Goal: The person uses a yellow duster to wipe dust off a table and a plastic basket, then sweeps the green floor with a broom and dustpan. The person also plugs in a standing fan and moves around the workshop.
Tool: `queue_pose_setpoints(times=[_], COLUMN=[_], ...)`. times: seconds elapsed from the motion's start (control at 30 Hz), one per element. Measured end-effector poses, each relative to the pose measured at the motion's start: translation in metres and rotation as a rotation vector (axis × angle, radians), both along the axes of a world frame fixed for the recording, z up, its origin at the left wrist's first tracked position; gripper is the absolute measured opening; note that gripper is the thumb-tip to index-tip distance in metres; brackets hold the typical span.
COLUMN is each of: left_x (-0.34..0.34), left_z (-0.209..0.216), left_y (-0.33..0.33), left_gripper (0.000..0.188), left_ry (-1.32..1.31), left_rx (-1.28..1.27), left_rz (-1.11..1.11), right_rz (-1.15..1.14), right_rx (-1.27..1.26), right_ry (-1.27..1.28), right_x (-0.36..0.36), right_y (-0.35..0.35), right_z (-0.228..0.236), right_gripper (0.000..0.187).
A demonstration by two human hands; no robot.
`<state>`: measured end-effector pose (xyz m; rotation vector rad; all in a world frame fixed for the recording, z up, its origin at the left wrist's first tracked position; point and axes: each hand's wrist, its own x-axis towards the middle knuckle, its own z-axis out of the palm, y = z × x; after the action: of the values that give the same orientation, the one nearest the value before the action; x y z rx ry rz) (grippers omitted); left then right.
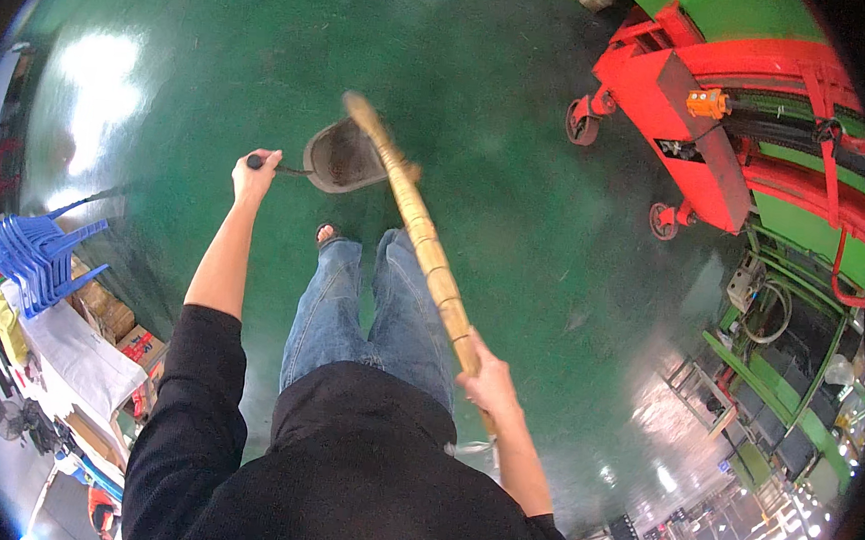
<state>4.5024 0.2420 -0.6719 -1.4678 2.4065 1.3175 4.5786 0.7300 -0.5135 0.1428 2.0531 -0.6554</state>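
Note:
My left hand is closed around the dark handle of a grey dustpan, held out in front of my feet. Dark brown matter shows in the pan, too blurred to make out. In my right hand is a long straw-coloured broom, its shaft ringed with dark bands. It slants up and to the left, its far end passing over the dustpan's right side. That end is smeared by motion, so its bristles are not clear.
Green floor spreads around me. A red wheeled machine with an orange control box stands at the far right. Stacked blue plastic chairs and a cloth-covered table line the left. A green metal frame stands at right.

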Motion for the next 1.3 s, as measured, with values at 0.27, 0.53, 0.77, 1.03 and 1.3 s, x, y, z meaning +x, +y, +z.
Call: queue_pose_setpoints(times=[0.27, 0.53, 0.77, 1.03, 1.3], left_x=[0.116, 0.149, 0.155, 0.223, 0.252], left_z=[0.001, -0.005, -0.004, 0.009, 0.017], left_y=[-0.056, -0.091, -0.103, -0.128, -0.144], left_gripper=[0.022, 0.022, 0.024, 0.024, 0.023], left_ry=[0.103, 0.047, -0.01, 0.018, -0.018], left_rx=[0.051, -0.07, -0.047, -0.03, -0.059], left_rz=[0.266, 0.214, 0.187, 0.001, -0.077], right_rz=[-0.213, 0.175, 0.385, -0.143, -0.454], right_rx=[-0.104, 0.125, -0.052, 0.086, -0.047], right_ry=[0.092, 0.049, -0.038, -0.14, -0.107], right_x=[-0.173, -0.093, 0.04, 0.095, 0.054], right_y=[-0.101, -0.205, -0.182, -0.138, -0.156], right_z=[-0.07, -0.152, -0.107, -0.013, -0.068], right_gripper=[0.079, 0.079, 0.079, 0.078, 0.084])
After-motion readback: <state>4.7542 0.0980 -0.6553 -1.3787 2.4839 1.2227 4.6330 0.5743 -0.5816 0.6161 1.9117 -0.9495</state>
